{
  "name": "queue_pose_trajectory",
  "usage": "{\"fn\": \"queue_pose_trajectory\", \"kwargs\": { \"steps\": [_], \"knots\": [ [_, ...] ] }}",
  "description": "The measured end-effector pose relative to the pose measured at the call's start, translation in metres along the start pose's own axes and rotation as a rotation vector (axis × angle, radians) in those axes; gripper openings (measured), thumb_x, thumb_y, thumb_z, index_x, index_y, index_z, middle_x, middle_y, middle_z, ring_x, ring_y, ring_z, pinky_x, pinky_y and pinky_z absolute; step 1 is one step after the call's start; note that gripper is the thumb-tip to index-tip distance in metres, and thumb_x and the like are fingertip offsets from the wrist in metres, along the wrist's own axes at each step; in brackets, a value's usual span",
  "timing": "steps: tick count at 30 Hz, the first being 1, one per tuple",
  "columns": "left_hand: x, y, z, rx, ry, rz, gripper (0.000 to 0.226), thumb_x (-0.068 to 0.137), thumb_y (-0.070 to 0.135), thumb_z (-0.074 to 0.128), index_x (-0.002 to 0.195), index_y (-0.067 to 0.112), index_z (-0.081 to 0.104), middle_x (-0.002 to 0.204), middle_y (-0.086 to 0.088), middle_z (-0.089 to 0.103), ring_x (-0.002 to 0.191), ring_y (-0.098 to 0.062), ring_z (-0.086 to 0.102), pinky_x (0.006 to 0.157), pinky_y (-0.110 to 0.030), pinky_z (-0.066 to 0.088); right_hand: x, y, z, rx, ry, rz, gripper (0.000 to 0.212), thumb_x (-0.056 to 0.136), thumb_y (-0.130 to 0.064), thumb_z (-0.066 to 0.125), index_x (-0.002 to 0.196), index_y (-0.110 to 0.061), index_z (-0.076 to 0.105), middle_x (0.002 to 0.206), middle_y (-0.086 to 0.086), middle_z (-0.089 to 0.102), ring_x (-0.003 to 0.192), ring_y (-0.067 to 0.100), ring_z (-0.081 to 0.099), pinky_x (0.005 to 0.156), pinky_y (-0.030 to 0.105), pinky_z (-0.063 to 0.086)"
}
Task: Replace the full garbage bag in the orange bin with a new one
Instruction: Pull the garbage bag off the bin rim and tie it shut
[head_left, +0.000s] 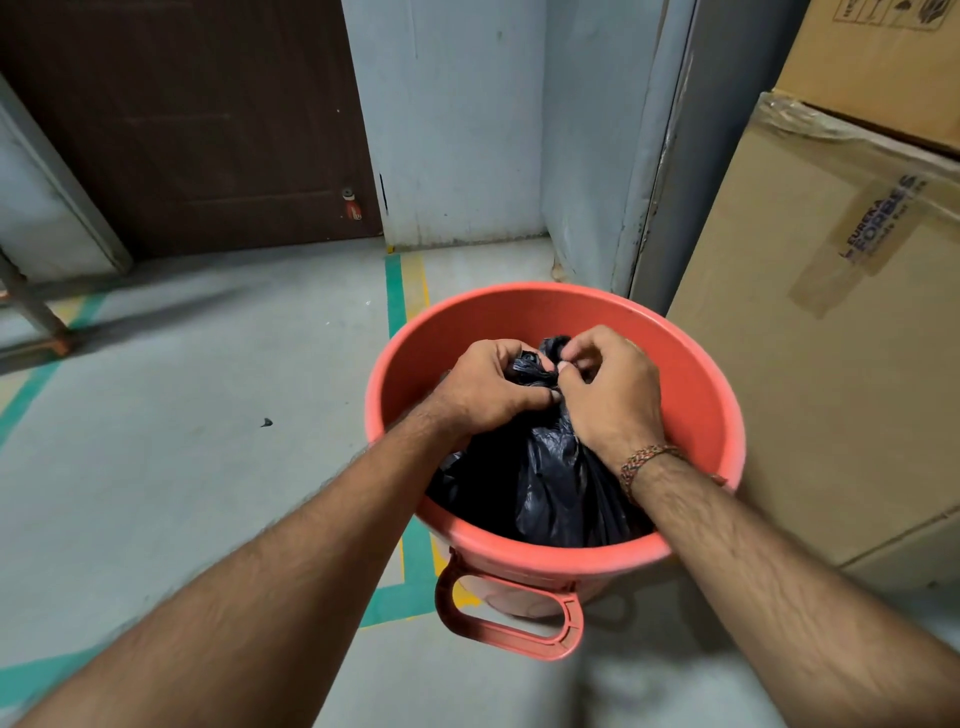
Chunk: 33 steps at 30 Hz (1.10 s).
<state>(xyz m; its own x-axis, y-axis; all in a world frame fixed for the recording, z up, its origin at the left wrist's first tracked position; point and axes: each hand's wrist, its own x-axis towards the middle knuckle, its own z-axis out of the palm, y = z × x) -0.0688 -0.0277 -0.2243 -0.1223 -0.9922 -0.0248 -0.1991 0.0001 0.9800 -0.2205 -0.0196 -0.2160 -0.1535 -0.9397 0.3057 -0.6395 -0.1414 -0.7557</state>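
Right there in the corner, one orange bin (691, 374) stands on the grey floor (182, 441), and inside it sits a single black garbage bag (550, 488), filling most of the bottom and bunched upward to a gathered neck. The plastic is glossy and heavily creased, its top twisted into a dark knot-like wad between the person's hands. The left hand (491, 387) is closed around the bag's neck from the left; the right hand (608, 387) is pinched onto the same wad from the right, a braided bracelet (647, 462) on its wrist. The two hands touch each other over the bin's middle. One looped handle (506, 616) hangs from the near rim. Just beside the bin on the right, two cardboard boxes (841, 322) are stacked, the lower one taped. Green and yellow floor lines (402, 283) run under the bin, and a brown door (197, 124) stands behind.
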Motion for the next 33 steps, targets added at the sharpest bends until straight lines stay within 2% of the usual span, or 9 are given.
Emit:
{"fn": "queue_pose_trajectory", "kwargs": {
  "steps": [4, 9, 12, 15, 18, 21, 23, 28, 33],
  "knots": [
    [-0.003, 0.001, -0.006, -0.018, 0.014, 0.009, 0.027, 0.074, -0.007, 0.083, 0.097, 0.003, 0.071, 0.091, -0.015, 0.077, 0.075, -0.019, 0.07, 0.079, -0.04, 0.063, 0.003, -0.013, -0.014, -0.077, -0.26, 0.014, 0.029, 0.089, -0.014, 0.062, 0.111, -0.023, 0.079, 0.111, -0.007, 0.074, 0.106, 0.013, 0.066, 0.095, 0.015, 0.042],
    [-0.001, 0.0, -0.008, 0.057, 0.006, 0.066, 0.027, 0.072, 0.0, 0.085, 0.092, 0.011, 0.071, 0.088, -0.012, 0.075, 0.076, -0.014, 0.066, 0.084, -0.043, 0.06, 0.013, -0.015, -0.026, -0.122, -0.546, 0.165, 0.02, 0.079, -0.024, 0.075, 0.099, -0.024, 0.077, 0.089, -0.006, 0.077, 0.089, 0.017, 0.073, 0.087, 0.034, 0.059],
    [-0.001, 0.004, -0.005, 0.053, 0.002, 0.072, 0.025, 0.073, 0.001, 0.086, 0.09, 0.01, 0.07, 0.08, -0.003, 0.071, 0.072, -0.014, 0.062, 0.077, -0.033, 0.055, 0.018, -0.012, -0.033, -0.161, -0.598, 0.182, 0.031, 0.073, -0.021, 0.086, 0.101, -0.026, 0.076, 0.092, -0.003, 0.077, 0.089, 0.018, 0.073, 0.087, 0.036, 0.061],
    [-0.001, 0.006, -0.004, 0.023, -0.005, 0.074, 0.025, 0.074, 0.0, 0.086, 0.086, 0.014, 0.069, 0.08, -0.006, 0.07, 0.072, -0.017, 0.061, 0.075, -0.034, 0.054, 0.018, -0.009, -0.031, -0.143, -0.549, 0.199, 0.02, 0.075, -0.021, 0.083, 0.094, -0.019, 0.078, 0.087, 0.002, 0.078, 0.086, 0.023, 0.074, 0.083, 0.038, 0.062],
    [-0.001, 0.004, -0.007, 0.011, 0.004, 0.054, 0.026, 0.075, 0.004, 0.087, 0.087, 0.017, 0.068, 0.08, -0.007, 0.07, 0.071, -0.018, 0.062, 0.073, -0.034, 0.055, 0.014, -0.008, -0.025, 0.007, -0.518, 0.245, 0.021, 0.068, -0.021, 0.076, 0.088, -0.016, 0.076, 0.086, 0.009, 0.079, 0.082, 0.026, 0.075, 0.082, 0.048, 0.061],
    [-0.002, 0.003, -0.007, -0.062, -0.021, 0.031, 0.03, 0.078, 0.003, 0.087, 0.092, 0.015, 0.064, 0.08, -0.006, 0.069, 0.074, -0.019, 0.063, 0.073, -0.033, 0.056, 0.015, -0.005, -0.024, 0.271, -0.486, 0.404, 0.018, 0.079, -0.001, 0.072, 0.091, -0.014, 0.075, 0.094, 0.01, 0.079, 0.091, 0.028, 0.076, 0.091, 0.045, 0.061],
    [-0.002, 0.003, -0.007, -0.146, -0.047, -0.006, 0.03, 0.08, 0.003, 0.084, 0.098, 0.013, 0.062, 0.082, -0.006, 0.068, 0.075, -0.019, 0.063, 0.073, -0.03, 0.056, 0.019, -0.002, -0.024, 0.424, -0.503, 0.55, 0.023, 0.079, 0.004, 0.067, 0.099, -0.006, 0.074, 0.099, 0.017, 0.078, 0.096, 0.033, 0.075, 0.097, 0.049, 0.058],
    [-0.001, -0.001, -0.01, -0.221, -0.13, -0.058, 0.022, 0.089, 0.003, 0.076, 0.108, 0.003, 0.066, 0.092, -0.013, 0.069, 0.082, -0.023, 0.064, 0.08, -0.032, 0.055, 0.021, 0.001, -0.026, 0.759, -0.537, 0.75, 0.07, 0.059, 0.0, 0.057, 0.129, 0.009, 0.062, 0.128, 0.025, 0.069, 0.118, 0.038, 0.068, 0.108, 0.05, 0.051],
    [-0.001, -0.001, -0.004, -0.237, -0.156, -0.066, 0.027, 0.092, -0.004, 0.068, 0.118, 0.0, 0.062, 0.089, -0.012, 0.07, 0.073, -0.016, 0.067, 0.072, -0.025, 0.057, 0.018, 0.0, -0.038, 0.842, -0.657, 0.727, 0.057, 0.074, 0.0, 0.049, 0.13, 0.005, 0.061, 0.114, 0.025, 0.063, 0.104, 0.036, 0.064, 0.108, 0.054, 0.049]
  ]
}}
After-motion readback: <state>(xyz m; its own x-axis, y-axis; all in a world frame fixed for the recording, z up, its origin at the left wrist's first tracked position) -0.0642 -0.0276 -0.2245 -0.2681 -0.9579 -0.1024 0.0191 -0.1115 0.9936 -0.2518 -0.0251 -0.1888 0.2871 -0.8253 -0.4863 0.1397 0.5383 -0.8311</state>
